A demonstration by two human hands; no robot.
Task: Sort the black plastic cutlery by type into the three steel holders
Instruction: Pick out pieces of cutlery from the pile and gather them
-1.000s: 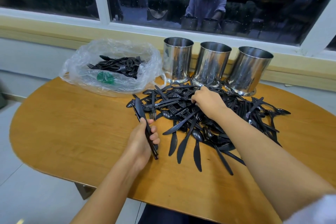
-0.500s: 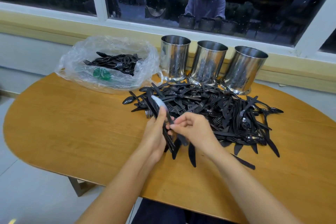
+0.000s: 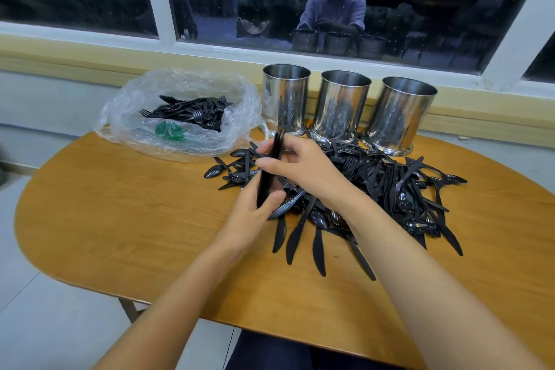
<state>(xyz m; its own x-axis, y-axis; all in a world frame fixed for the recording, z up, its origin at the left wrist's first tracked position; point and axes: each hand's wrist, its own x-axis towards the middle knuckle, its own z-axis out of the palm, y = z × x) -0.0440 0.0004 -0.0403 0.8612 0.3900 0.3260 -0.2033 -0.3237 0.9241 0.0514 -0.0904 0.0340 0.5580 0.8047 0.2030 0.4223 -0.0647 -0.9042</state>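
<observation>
Head cam: your L hand (image 3: 252, 216) curls tight round the lower end of an upright cutlery bundle (image 3: 266, 182) while R hand (image 3: 303, 165) fingertips pinch its top, prob squaring same-type pcs for the steel holders (image 3: 285, 99) just beyond your R fingertips.

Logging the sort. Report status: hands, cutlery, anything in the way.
Left hand and right hand both grip one bundle of black cutlery. Pile unsorted before three steel holders; nothing shows above their rims. Nothing blocking the holders.
</observation>
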